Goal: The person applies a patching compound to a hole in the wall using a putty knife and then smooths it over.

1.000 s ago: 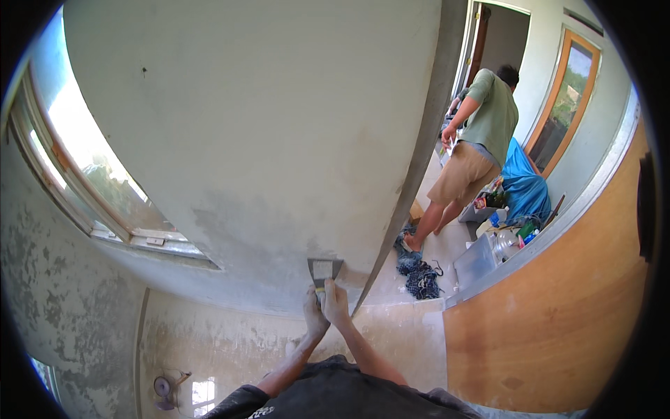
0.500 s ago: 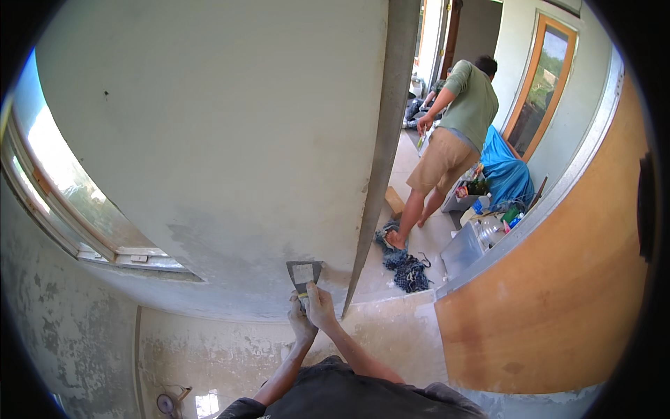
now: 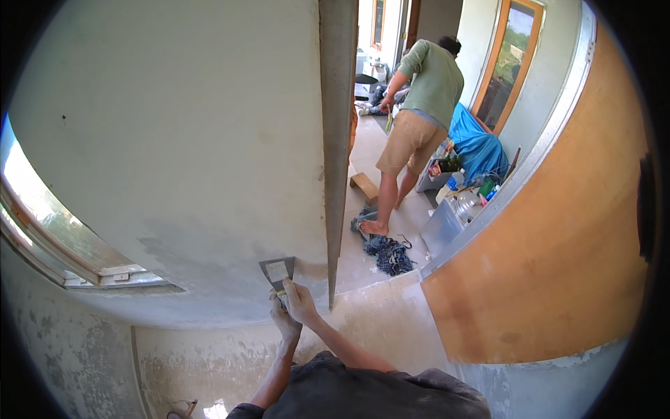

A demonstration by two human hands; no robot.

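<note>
Scraper (image 3: pixel 278 269): wide flat blade, pale patch on its face; held low on the wall (image 3: pixel 230 140), near its right-hand edge, blade uppermost.
Handling: probably light; blade likely stiff with slight spring, hardly fragile; dust may make it slippery.
Hold: best by the handle, with fingers behind the blade for pressure, clear of its edge.
Left hand (image 3: pixel 282 322): fingers curled around the handle.
Right hand (image 3: pixel 300 303): closed over the upper handle, fingers reaching the blade's base.
Bin (image 3: pixel 440 229): translucent, beyond the doorway; contents unclear; a clear jar (image 3: pixel 466 205) at its top, in or on it uncertain.
Crate (image 3: pixel 428 180): pale, behind the bin; mixed packets and dark green items (image 3: pixel 450 165) at its top.
</note>
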